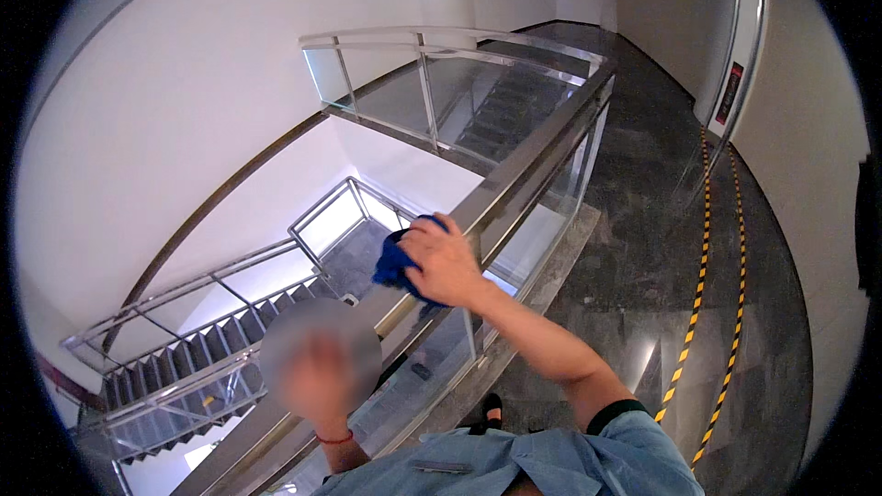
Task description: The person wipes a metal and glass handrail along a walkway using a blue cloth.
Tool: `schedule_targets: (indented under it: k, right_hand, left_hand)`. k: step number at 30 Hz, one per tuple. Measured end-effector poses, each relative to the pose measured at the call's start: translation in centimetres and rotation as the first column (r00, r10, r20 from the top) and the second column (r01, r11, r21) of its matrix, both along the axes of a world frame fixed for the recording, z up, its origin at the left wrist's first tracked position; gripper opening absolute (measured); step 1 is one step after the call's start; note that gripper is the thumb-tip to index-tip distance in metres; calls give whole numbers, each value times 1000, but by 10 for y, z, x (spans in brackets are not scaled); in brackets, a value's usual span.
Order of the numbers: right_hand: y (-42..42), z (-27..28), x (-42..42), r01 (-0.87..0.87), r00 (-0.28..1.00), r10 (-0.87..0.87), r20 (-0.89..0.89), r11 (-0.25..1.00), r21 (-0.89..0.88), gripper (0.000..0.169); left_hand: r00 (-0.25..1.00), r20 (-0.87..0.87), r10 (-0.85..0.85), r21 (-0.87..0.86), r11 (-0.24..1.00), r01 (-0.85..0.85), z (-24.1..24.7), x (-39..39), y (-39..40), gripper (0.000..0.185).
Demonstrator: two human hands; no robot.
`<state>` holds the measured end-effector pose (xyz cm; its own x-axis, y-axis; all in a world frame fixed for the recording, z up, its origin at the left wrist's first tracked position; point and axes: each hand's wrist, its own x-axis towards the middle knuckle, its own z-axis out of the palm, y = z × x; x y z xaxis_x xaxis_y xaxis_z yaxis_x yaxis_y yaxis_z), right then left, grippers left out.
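A crumpled dark blue cloth (395,263) lies under my right hand (441,258), whose fingers are curled over it on the top of a metal handrail (520,165). Part of the cloth hangs over the rail's stairwell side. My left hand (320,365) is nearer to my body, over the lower stretch of the same rail. A blurred disc covers that hand, so its fingers and anything in them are hidden. A red band (334,438) circles the left wrist. Glass panels (427,351) stand below the handrail.
Beyond the rail, a staircase (227,337) with metal railings descends to a landing (355,248). To the right is a dark tiled floor (620,255) with two yellow-and-black tape strips (698,289) near a pale wall. A shoe (492,405) shows below me beside the stone kerb (572,234).
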<state>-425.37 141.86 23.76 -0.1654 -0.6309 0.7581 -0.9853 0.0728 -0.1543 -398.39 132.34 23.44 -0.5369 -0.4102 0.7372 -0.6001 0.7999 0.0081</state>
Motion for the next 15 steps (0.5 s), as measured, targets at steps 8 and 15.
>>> schedule_targets:
  k: [8,15]
  right_hand:
    - [38,-8,-177,293,954,-296,42,954,62,34]
    - [54,-5,-238,367,929,-368,46,930,23,33]
  left_hand:
    - [912,-295,-285,397,832,388,23,-112,43,37]
    - [789,-223,-573,242,751,614,28,-276,72,55]
